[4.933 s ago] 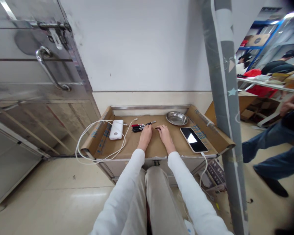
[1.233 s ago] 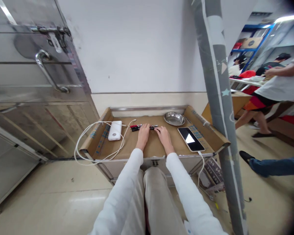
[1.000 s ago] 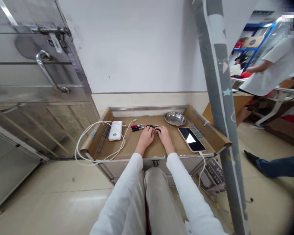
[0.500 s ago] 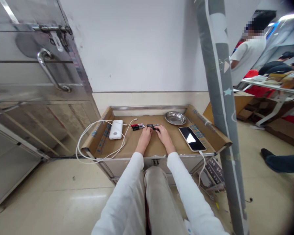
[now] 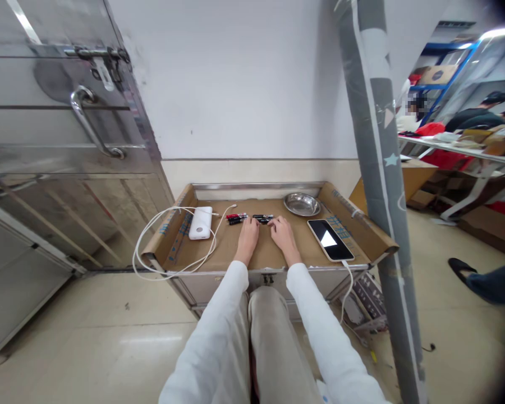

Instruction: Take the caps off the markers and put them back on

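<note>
My left hand (image 5: pixel 248 234) and my right hand (image 5: pixel 281 231) rest side by side on the cardboard-lined metal table (image 5: pixel 235 252), fingers curled together. Their fingertips meet at a short black pen (image 5: pixel 263 217) lying crosswise just beyond them; each hand seems to pinch one end. A small bundle of red and black pens (image 5: pixel 237 218) lies just left of my left fingertips. Both sleeves are white.
A white power bank (image 5: pixel 201 223) with a looping white cable (image 5: pixel 151 252) lies at the left. A steel bowl (image 5: pixel 302 204) sits at the back right, a lit phone (image 5: pixel 330 239) on charge at the right. A grey padded post (image 5: pixel 379 168) stands beside the table, a steel door (image 5: pixel 67 140) left.
My hands have stayed at the black pen, shifting it slightly towards the back. A person who stood beyond the post has walked out of view; only a shoe shows at far right.
</note>
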The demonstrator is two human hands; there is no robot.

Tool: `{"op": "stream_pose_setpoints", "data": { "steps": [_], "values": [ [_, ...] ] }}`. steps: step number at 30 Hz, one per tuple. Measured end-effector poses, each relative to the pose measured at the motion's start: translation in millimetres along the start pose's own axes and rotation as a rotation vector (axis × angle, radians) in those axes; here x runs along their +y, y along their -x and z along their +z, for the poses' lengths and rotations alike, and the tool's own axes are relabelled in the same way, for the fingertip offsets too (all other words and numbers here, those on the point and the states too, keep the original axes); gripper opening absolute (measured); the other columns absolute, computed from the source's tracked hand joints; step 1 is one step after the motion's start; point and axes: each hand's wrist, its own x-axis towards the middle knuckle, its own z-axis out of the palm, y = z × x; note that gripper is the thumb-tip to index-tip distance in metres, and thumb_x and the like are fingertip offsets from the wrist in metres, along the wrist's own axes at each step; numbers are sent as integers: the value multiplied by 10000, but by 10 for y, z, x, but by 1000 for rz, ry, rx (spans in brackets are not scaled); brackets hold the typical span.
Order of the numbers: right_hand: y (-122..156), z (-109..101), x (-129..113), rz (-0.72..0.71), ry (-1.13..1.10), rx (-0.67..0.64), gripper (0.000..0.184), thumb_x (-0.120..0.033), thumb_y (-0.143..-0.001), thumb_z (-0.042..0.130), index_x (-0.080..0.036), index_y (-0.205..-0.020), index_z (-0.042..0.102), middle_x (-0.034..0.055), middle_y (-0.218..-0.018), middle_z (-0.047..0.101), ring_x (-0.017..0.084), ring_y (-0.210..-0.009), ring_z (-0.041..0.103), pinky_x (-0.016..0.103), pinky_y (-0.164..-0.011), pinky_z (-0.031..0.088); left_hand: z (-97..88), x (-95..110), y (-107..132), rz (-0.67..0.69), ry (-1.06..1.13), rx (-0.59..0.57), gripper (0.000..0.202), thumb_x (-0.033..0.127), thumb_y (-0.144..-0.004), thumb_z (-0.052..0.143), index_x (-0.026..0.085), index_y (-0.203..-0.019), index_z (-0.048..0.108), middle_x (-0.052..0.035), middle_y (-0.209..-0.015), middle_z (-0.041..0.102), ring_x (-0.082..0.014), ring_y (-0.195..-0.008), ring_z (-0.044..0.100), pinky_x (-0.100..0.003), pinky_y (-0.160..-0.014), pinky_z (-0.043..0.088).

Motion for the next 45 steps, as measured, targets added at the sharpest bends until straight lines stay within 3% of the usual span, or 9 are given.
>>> {"op": "stream_pose_setpoints", "data": {
  "steps": [6,13,20,23,25,28,30,37,45],
  "values": [
    [3,-5,-10,9,33,-20,264,-83,-835,432,-176,-952,649,86,-947,590,209,-915,508,308,-828,355,-23,30,7,0,-122,22,231,65,-888,338,128,-931,556,-122,-961,571,-223,-973,541,-385,-906,430],
    [-1,18,10,-10,7,-7,259,-77,-841,413,-177,-908,642,82,-929,599,208,-910,521,314,-821,370,-84,52,45,-352,-335,210,308,57,-876,282,43,-1049,537,-206,-1052,559,-284,-1025,530,-414,-885,419],
    [-1,21,-3,-50,-78,51,339,-88,-846,384,-163,-1100,595,100,-1013,591,215,-953,546,342,-869,422,-90,42,95,-393,-352,209,280,124,-912,286,62,-1014,538,-216,-1024,573,-303,-1019,526,-467,-886,407],
    [2,-16,-42,-116,-144,45,452,-103,-842,406,-217,-1269,504,94,-1131,554,215,-1031,537,358,-917,433,-92,21,75,-334,-236,206,236,203,-937,329,98,-1000,530,-181,-1000,577,-278,-985,546,-452,-862,433],
    [5,-36,-60,-161,-183,42,507,-114,-841,422,-267,-1323,458,82,-1205,521,215,-1088,517,373,-955,425,-95,19,53,-201,-89,155,205,239,-941,370,125,-1003,528,-144,-1001,567,-241,-946,570,-401,-842,459],
    [4,-38,-55,-189,-246,35,507,-91,-831,409,-279,-1295,493,76,-1233,507,208,-1123,499,377,-983,419,-95,38,29,67,166,25,164,250,-936,414,188,-1035,528,-82,-1038,538,-180,-908,596,-323,-823,486],
    [2,-25,-38,-183,-287,24,482,-63,-821,386,-250,-1236,545,80,-1188,534,203,-1108,508,369,-981,424,-87,49,21,173,285,-5,152,253,-926,447,216,-1052,522,-54,-1043,528,-162,-921,597,-308,-842,492],
    [14,-22,-36,-153,-403,20,448,-93,-851,382,-239,-1250,523,81,-1159,579,196,-1072,551,375,-955,450,-29,8,-10,118,500,224,221,297,-873,556,189,-1056,498,-69,-1013,574,-165,-942,595,-321,-830,525],
    [26,11,-28,-83,-429,60,385,-142,-867,409,-210,-1222,539,97,-1193,616,202,-1093,585,387,-973,447,-88,6,-1,-26,566,300,262,352,-898,512,191,-1104,492,-74,-1023,613,-143,-855,630,-306,-798,530]
  ]
}}
